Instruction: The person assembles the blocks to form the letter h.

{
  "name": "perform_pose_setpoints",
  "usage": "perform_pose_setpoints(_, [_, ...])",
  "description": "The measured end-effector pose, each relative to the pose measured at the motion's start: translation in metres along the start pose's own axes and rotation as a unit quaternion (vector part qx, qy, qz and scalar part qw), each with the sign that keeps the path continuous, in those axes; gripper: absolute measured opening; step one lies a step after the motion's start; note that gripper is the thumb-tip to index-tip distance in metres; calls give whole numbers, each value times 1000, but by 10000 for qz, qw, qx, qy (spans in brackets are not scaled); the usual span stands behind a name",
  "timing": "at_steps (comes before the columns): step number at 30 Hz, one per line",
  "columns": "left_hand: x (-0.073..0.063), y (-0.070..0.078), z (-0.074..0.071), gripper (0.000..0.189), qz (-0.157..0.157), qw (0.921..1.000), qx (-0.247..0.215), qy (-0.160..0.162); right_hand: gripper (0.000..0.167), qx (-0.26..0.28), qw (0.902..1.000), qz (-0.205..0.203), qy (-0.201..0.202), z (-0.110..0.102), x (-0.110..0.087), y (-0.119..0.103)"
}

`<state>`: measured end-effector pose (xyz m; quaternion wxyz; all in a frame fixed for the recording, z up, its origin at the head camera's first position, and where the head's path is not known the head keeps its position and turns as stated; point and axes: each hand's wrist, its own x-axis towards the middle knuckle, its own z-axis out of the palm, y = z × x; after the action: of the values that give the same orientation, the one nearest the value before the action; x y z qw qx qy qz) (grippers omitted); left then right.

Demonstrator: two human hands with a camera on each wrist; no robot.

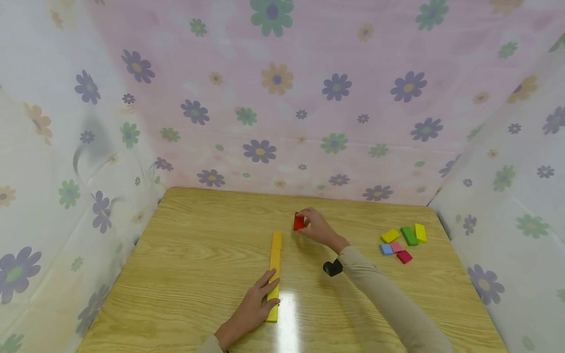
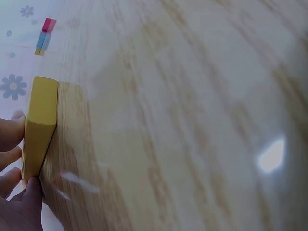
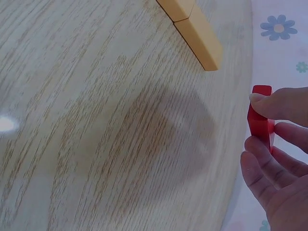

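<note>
A straight row of blocks runs away from me on the table, with orange blocks (image 1: 275,241) at the far end and a yellow block (image 1: 272,314) at the near end. My left hand (image 1: 252,308) lies across the near part of the row, pinching it between fingers and thumb; the left wrist view shows the yellow block (image 2: 42,103) in that pinch. Beyond and right of the row's far end, my right hand (image 1: 321,229) holds a red block (image 1: 298,221) between thumb and fingers. The right wrist view shows this red block (image 3: 260,126) raised off the table, near the orange blocks (image 3: 199,41).
Several loose blocks lie at the right of the wooden table (image 1: 212,235): yellow (image 1: 390,236), green (image 1: 409,236), blue (image 1: 386,249), pink (image 1: 396,247) and red (image 1: 404,256). A black object (image 1: 332,267) shows beside the right sleeve. Flowered cloth (image 1: 273,122) stands behind and at both sides.
</note>
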<state>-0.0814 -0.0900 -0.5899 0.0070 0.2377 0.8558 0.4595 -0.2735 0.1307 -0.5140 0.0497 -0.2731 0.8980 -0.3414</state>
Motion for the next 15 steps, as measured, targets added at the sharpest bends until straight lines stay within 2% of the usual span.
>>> perform_pose_setpoints(15, [1, 3, -2, 52, -87, 9999, -56, -72, 45, 159, 9997, 137, -88, 15, 10, 2])
